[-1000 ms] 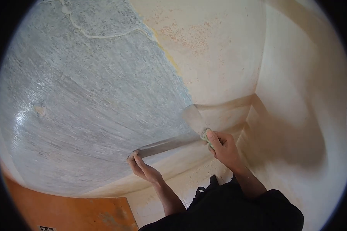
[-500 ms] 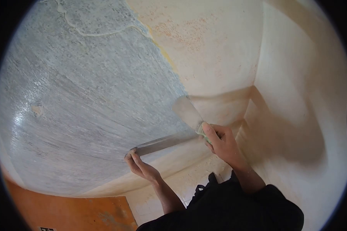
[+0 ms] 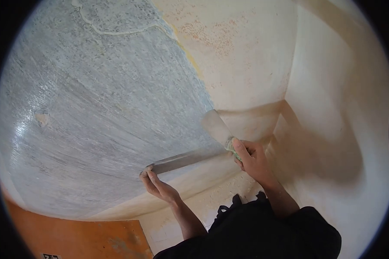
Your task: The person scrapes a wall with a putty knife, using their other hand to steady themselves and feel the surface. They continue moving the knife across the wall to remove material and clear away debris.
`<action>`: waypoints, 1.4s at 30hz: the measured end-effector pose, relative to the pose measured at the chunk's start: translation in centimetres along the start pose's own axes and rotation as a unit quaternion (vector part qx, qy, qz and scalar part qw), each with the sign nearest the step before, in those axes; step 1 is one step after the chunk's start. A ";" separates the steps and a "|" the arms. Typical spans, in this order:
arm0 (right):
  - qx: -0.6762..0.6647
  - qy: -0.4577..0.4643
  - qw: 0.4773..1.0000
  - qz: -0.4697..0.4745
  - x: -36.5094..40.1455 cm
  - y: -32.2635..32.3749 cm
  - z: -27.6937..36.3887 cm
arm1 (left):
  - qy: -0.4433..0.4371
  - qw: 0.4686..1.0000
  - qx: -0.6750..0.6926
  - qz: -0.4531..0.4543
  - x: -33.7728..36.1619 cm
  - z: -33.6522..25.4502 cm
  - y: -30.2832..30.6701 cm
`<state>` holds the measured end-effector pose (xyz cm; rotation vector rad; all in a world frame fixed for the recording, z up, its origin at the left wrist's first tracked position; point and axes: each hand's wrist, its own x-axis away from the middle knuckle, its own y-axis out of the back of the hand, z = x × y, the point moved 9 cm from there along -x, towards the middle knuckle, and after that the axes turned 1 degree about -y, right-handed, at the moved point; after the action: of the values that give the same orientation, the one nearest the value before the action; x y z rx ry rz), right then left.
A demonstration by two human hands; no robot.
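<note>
My right hand [image 3: 250,160] is closed around the green-wrapped handle of a scraper [image 3: 218,128]. Its wide, pale blade lies against or very near the wall, at the lower right edge of the grey patch [image 3: 103,95]. Lower and to the left, my left hand [image 3: 157,185] grips the near end of a long, flat grey strip [image 3: 181,161] between thumb and fingers. That strip slants up to the right along the bottom of the grey patch, and its far end passes close below the scraper.
Cream wall [image 3: 242,52] with reddish specks borders the grey patch. A wall corner and a pale side wall [image 3: 324,103] stand to the right, marked by a shadow. An orange surface [image 3: 82,237] shows at the lower left, and pale crumbs lie below my hands.
My right hand and the scraper have shifted slightly right and down. The left hand and the grey strip have stayed almost in place.
</note>
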<state>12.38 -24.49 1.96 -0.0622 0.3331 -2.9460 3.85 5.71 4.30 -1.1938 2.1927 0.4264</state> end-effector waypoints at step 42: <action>-0.019 -0.016 1.000 -0.008 0.2 0.2 -2.1 | -0.008 1.000 0.000 0.007 -0.2 0.7 0.3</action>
<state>12.07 -24.31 -0.09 -0.1178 0.3852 -2.9507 3.95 6.35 3.89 -1.1723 2.1881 0.4391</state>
